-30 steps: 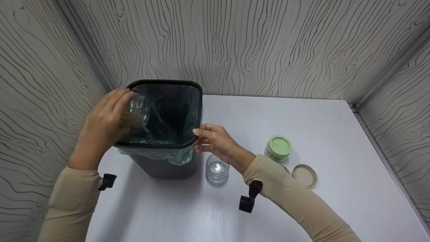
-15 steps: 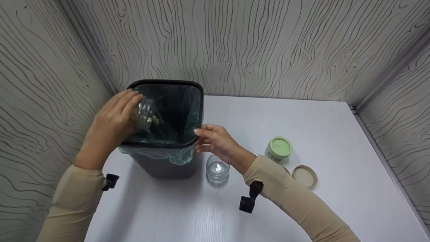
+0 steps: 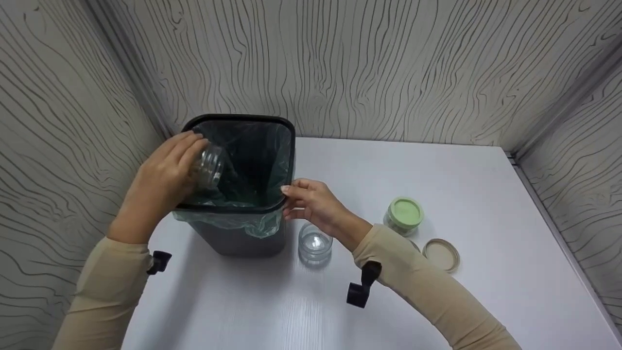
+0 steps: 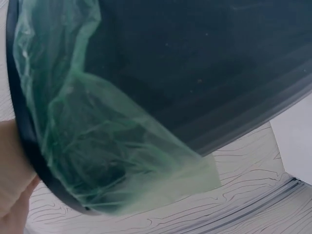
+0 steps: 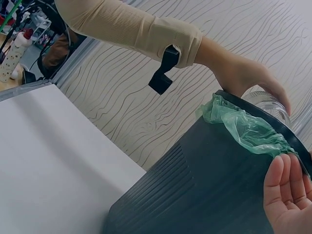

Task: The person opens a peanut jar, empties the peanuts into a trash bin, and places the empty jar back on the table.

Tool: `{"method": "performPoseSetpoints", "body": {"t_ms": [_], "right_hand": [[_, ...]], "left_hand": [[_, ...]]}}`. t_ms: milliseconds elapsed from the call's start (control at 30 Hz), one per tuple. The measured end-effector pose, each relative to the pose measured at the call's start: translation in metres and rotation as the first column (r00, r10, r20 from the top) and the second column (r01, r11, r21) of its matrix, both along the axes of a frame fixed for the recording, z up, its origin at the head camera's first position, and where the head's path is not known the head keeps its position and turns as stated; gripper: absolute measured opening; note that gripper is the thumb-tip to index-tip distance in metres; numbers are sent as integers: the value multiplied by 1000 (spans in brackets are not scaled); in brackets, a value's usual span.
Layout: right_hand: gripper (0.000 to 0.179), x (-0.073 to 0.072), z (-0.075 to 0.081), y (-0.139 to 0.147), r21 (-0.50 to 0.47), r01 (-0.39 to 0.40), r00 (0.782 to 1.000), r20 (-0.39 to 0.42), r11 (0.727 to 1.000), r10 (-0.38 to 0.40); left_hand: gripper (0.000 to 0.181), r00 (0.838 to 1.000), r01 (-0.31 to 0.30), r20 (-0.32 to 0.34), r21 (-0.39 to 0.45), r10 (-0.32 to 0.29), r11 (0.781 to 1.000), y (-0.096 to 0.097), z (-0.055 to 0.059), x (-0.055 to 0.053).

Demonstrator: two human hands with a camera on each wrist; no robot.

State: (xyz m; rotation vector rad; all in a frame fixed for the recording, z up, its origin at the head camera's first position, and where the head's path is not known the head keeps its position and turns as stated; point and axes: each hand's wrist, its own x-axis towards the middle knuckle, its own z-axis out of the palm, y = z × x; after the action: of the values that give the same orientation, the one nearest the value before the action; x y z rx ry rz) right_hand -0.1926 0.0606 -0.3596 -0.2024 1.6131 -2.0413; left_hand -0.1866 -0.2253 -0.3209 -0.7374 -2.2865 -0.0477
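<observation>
My left hand (image 3: 163, 177) grips a clear jar (image 3: 212, 167) tipped on its side, its mouth facing right over the opening of a dark waste bin (image 3: 243, 243). A green plastic liner (image 3: 265, 226) is folded over the black rim. With thumb and fingers, my right hand (image 3: 316, 204) holds the bin's right rim near its front corner. In the right wrist view the jar (image 5: 268, 103) shows inside the rim, under the left hand. The left wrist view mostly shows the bin's outer wall (image 4: 204, 63) and the liner (image 4: 97, 126). The bin's bottom is hidden in shadow.
An uncovered clear jar (image 3: 315, 243) stands just right of the bin. Farther right are a jar with a green lid (image 3: 405, 214) and a loose round lid (image 3: 441, 255), with another lid partly behind the right sleeve. Patterned walls (image 3: 340, 73) border the white table (image 3: 340, 321).
My left hand and the jar have moved slightly right, farther over the bin. Small greenish pieces at the jar's mouth half a second ago no longer show there. My right hand stays put.
</observation>
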Motion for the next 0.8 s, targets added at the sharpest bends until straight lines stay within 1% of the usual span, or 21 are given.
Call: {"method": "performPoseSetpoints", "body": {"t_ms": [133, 233, 500, 600, 733, 800], "right_hand": [[18, 0, 0, 0, -9, -6, 1000, 0, 1000, 6], [18, 0, -1, -1, -12, -3, 1000, -2, 1000, 3], [20, 0, -2, -2, -11, 7, 1000, 5, 1000, -7], [19, 0, -2, -2, -11, 5, 1000, 7, 1000, -5], [20, 0, -1, -2, -18, 6, 1000, 9, 1000, -6], [20, 0, -2, -1, -21, 11, 1000, 13, 1000, -10]], "left_hand": [[65, 1000, -1, -7, -17, 1, 1000, -2, 2, 1], [61, 1000, -4, -16, -21, 4, 1000, -3, 2, 1], [55, 999, 4, -40, -46, -6, 999, -3, -1, 1], [51, 999, -7, -44, -32, 6, 999, -4, 0, 0], [52, 999, -15, -47, 2, 15, 1000, -5, 5, -2], [53, 999, -8, -44, 14, 8, 1000, -4, 8, -2]]}}
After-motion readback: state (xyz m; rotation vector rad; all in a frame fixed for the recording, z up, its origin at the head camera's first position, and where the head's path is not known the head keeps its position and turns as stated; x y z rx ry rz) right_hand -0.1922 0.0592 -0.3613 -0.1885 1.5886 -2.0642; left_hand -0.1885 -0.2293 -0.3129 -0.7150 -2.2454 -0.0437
